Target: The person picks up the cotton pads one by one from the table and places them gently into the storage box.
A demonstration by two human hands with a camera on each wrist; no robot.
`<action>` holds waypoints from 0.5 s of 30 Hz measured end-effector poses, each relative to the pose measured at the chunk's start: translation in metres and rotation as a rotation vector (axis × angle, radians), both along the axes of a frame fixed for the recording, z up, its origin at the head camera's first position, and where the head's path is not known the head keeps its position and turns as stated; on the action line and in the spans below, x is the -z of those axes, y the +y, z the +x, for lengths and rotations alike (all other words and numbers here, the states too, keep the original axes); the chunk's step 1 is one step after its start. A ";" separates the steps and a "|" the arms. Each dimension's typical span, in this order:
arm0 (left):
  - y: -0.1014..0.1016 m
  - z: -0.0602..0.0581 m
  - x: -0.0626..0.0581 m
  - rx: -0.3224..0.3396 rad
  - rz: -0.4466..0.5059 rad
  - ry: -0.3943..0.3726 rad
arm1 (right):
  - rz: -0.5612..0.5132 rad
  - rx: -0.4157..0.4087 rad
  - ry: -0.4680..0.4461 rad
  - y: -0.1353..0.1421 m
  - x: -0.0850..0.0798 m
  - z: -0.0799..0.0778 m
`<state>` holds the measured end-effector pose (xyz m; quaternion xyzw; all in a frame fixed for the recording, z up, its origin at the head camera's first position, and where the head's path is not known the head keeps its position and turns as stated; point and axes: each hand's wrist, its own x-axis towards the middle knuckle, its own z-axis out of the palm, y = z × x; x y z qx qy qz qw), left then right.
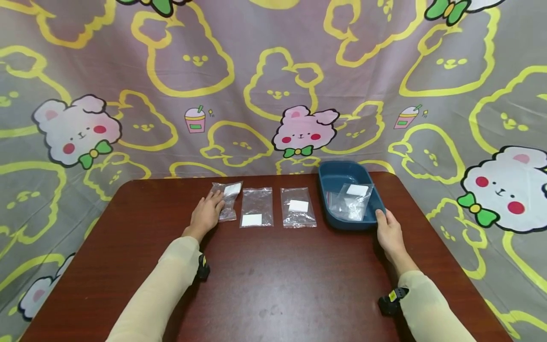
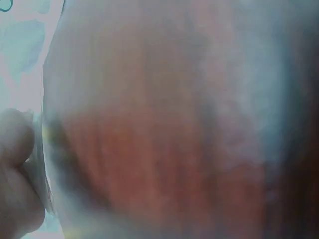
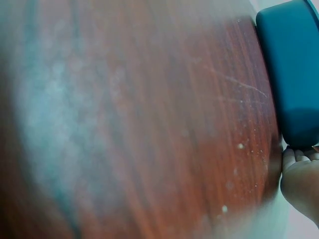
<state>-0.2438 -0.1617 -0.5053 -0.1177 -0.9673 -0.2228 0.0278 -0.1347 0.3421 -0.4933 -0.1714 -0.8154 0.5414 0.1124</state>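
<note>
A patterned fabric curtain [image 1: 252,66], creased and printed with yellow outlines and pale rabbit heads, is hanging behind a dark reddish-brown table [image 1: 273,275]. The tabletop is showing rounded far corners, a glossy sheen and, in the right wrist view, streaked grain. Cream sleeves [image 1: 149,289] are covering both forearms, which are reaching forward. A deep blue, smooth, round-cornered tray [image 1: 342,172] is standing at the far right, containing crumpled clear bagging [image 1: 354,203] with white rectangles; the bag count is remaining unclear. To its left, three clear plastic bags are lying in a row: the right bag [image 1: 298,209] and middle bag [image 1: 257,202] are lying flat, while the left bag [image 1: 229,203] is wrinkling; each is showing one white rectangle. The left hand [image 1: 207,210] is resting on the left bag, fingers extended and slightly spread, its thumb hidden from the head camera. The right hand [image 1: 390,231] is gripping the tray's near right corner, thumb lying over the rim, fingers curling outside.
</note>
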 end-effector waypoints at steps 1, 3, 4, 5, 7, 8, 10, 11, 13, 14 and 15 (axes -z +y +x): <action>0.000 0.000 -0.002 -0.003 0.002 0.003 | 0.002 0.000 0.000 0.000 0.000 0.000; 0.000 -0.001 -0.005 -0.007 0.007 0.013 | 0.003 0.001 0.001 0.000 0.001 0.000; 0.000 -0.002 -0.008 -0.006 0.007 0.019 | 0.003 0.001 0.003 0.000 0.001 0.000; 0.000 -0.003 -0.010 -0.006 0.005 0.028 | 0.003 -0.001 0.003 0.000 0.001 0.000; 0.000 -0.004 -0.015 -0.002 -0.001 0.048 | 0.005 0.000 0.006 0.000 0.001 0.000; 0.000 -0.005 -0.017 0.000 -0.004 0.058 | 0.005 -0.001 0.008 0.000 0.001 0.000; 0.001 -0.006 -0.022 0.003 -0.009 0.076 | 0.009 0.000 0.008 0.000 0.001 0.000; 0.001 -0.007 -0.024 0.004 -0.012 0.084 | 0.010 -0.001 0.008 -0.001 0.001 0.000; 0.001 -0.008 -0.028 0.007 -0.013 0.095 | 0.007 -0.001 0.008 -0.001 0.002 -0.001; 0.001 -0.008 -0.030 0.008 -0.011 0.098 | 0.005 0.000 0.007 -0.001 0.002 -0.001; 0.002 -0.008 -0.033 0.009 -0.009 0.102 | 0.003 0.000 0.006 -0.001 0.002 -0.001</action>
